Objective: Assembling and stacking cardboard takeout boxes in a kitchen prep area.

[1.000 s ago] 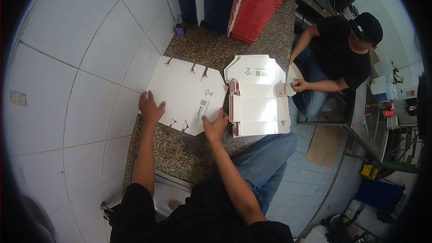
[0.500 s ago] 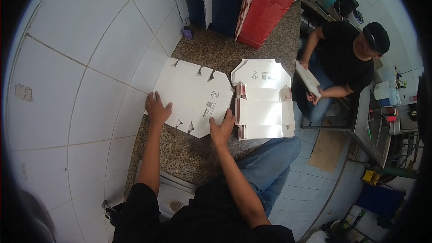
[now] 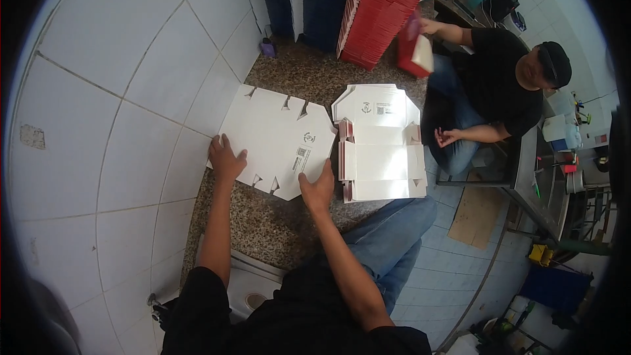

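Observation:
A flat white cardboard box blank (image 3: 276, 121) with notched edges lies on the speckled stone counter. My left hand (image 3: 227, 160) rests on its near left corner beside the tiled wall, thumb and fingers spread. At the near right edge is my right hand (image 3: 318, 188), its thumb on the board and its fingers apart from the thumb along the border. Just right of the blank lies a stack of creased white box blanks (image 3: 381, 158), with reddish edges showing at its left side. Whatever lies under the blank is hidden.
Tall red stacked cardboard (image 3: 388, 10) and dark blue stacked cardboard (image 3: 322, 3) stand at the back. A small purple object (image 3: 267, 47) sits by the wall. Across the counter, a seated co-worker (image 3: 503, 72) holds a red-and-white box (image 3: 416, 56), blurred by motion. A metal table (image 3: 542, 177) stands at right.
The co-worker's white piece of board is no longer between both hands; one hand now holds a red-and-white box over the counter's far right. My hands and the blank stay nearly still.

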